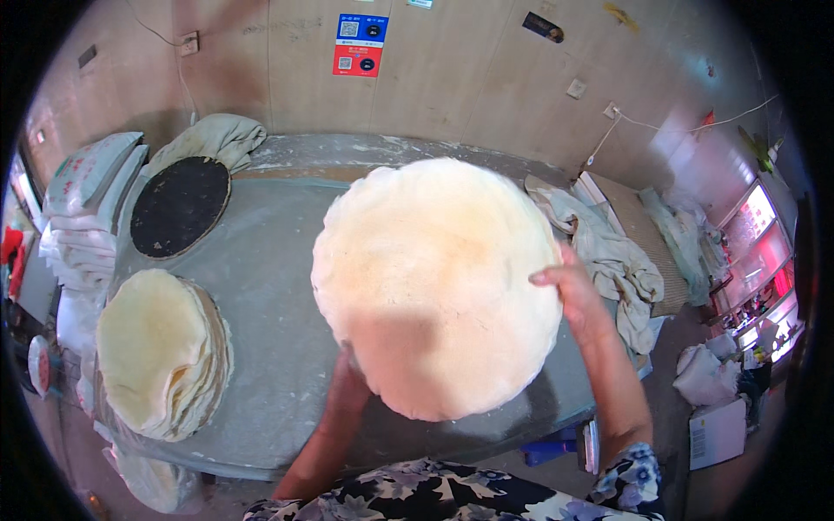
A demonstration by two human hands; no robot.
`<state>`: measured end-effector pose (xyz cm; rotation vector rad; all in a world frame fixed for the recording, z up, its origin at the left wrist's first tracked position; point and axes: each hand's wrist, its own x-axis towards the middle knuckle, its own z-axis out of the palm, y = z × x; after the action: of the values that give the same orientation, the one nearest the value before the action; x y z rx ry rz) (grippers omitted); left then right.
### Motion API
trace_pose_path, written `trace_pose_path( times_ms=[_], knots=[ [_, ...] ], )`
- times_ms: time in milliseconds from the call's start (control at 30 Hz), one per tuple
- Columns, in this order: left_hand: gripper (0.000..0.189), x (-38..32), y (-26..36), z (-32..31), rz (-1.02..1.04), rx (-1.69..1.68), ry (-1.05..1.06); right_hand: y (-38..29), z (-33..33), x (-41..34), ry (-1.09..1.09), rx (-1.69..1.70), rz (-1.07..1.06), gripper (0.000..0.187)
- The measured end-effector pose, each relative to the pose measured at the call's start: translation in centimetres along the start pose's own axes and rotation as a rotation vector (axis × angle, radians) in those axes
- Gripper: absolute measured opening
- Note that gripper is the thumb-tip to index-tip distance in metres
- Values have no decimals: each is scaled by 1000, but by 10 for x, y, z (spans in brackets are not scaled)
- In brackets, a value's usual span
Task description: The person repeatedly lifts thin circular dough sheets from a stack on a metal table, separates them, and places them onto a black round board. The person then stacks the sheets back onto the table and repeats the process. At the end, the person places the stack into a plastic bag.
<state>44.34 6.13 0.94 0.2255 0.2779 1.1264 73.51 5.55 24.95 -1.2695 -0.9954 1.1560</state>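
A large, pale round flatbread with a wavy rim is held up in front of me, lightly browned in its middle. My right hand grips its right edge, thumb on the upper face and the other fingers mostly hidden. At the lower left edge, my left hand supports it, with most of its fingers out of sight beneath the bread. A shadow falls across the lower part of the disc. To the left, a stack of similar flatbreads lies on the plastic-covered table, the top one folded at its near edge.
A dark round board lies at the back left, near white sacks and a bundled cloth. Crumpled cloth and a corrugated panel occupy the right side. On the floor at right stands a white box.
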Motion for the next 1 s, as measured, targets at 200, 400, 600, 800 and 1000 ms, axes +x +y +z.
trace_pose_path(
  times_ms=[200,400,600,800,1000],
  knots=[
    [44,9,33,-21,101,738,288,212,-63,-42,90,342,238,61],
    [51,39,0,-90,431,1246,427,262,-51,-45,169,491,332,58],
    [56,31,36,-83,127,1202,395,274,-65,-45,149,439,237,54],
    [38,103,59,-37,239,1986,281,266,-62,-44,199,492,278,48],
    [51,208,25,-1,496,2119,-112,263,-57,-44,239,554,301,46]
  ],
)
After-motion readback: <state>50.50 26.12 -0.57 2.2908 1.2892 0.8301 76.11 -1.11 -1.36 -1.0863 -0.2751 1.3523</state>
